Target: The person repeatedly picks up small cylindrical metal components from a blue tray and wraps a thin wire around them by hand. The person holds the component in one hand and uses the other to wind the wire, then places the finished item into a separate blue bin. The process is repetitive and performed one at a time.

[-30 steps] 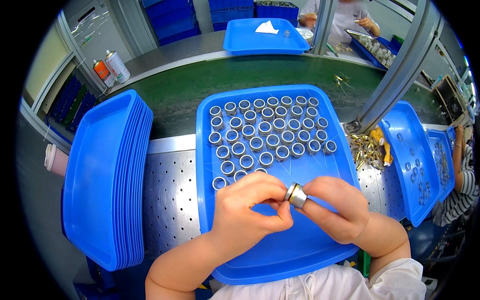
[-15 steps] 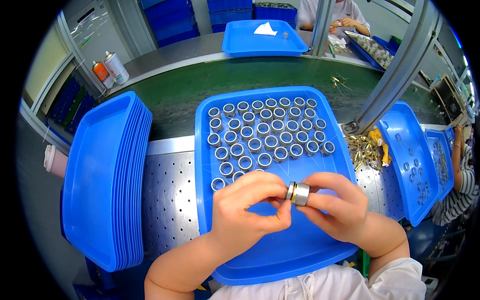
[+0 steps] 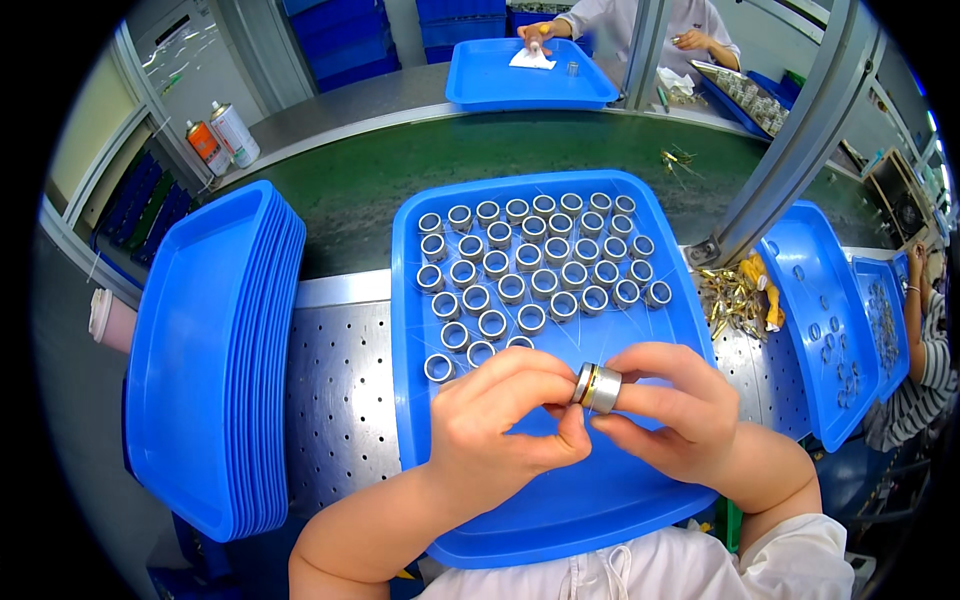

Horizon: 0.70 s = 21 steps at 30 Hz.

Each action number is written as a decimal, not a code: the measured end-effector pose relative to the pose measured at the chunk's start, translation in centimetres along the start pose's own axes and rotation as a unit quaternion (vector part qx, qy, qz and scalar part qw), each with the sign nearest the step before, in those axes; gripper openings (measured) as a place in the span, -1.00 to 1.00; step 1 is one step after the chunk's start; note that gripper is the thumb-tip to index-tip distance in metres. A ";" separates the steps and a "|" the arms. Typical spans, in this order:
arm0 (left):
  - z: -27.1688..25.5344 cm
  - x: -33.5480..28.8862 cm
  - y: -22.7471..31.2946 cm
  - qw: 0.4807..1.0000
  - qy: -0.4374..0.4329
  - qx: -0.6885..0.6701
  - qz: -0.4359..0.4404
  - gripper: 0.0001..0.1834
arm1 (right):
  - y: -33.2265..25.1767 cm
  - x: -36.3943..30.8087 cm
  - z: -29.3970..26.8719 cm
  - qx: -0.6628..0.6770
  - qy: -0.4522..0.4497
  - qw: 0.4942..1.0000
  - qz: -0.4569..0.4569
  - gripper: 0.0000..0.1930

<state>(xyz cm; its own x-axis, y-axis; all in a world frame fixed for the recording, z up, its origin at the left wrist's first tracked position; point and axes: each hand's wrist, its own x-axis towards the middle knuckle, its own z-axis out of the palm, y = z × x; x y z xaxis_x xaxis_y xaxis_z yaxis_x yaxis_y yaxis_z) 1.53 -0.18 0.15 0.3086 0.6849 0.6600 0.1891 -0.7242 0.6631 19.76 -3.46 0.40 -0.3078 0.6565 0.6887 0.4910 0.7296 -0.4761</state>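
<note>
Between my two hands, over the near part of a blue tray (image 3: 560, 525), is a short silver metal cylinder (image 3: 604, 390) with a dark and gold-coloured band near its left end. My right hand (image 3: 682, 408) grips its right side between thumb and fingers. At the banded end, my left hand (image 3: 505, 415) pinches with fingers and thumb; its fingertips are partly hidden behind the cylinder. Rows of upright metal rings (image 3: 527, 257) fill the far part of the tray. Thin clear strands stick out among them.
A stack of blue trays (image 3: 205, 370) stands at left, near spray cans (image 3: 233, 135). Behind runs a green belt (image 3: 350, 190). At right lie gold-coloured pieces (image 3: 732, 300), a metal post (image 3: 790, 130) and another tray (image 3: 815, 330). Across the belt, a co-worker's hand (image 3: 537, 36) reaches over a far tray (image 3: 530, 90).
My hands stay on the cylinder, which has turned slightly. Across the belt, the co-worker's hand has come over the white cloth in the far tray.
</note>
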 end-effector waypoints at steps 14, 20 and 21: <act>-0.2 -0.2 0.1 1.000 0.000 0.019 0.007 -0.78 | 0.0 0.0 -0.1 0.002 -0.010 1.000 0.003 -0.72; 0.0 0.2 0.0 1.000 0.006 0.010 0.018 -0.78 | 0.2 0.0 -0.2 0.008 -0.004 1.000 0.009 -0.71; 0.0 0.2 0.0 1.000 0.003 0.004 0.013 -0.78 | 0.3 0.0 -0.2 0.000 0.001 1.000 -0.001 -0.70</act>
<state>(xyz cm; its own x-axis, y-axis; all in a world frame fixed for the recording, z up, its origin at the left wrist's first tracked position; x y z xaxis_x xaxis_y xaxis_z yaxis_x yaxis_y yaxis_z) 1.59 -0.08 0.29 0.3076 0.6667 0.6789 0.1896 -0.7421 0.6429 20.01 -3.28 0.41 -0.3079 0.6547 0.6904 0.4898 0.7311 -0.4749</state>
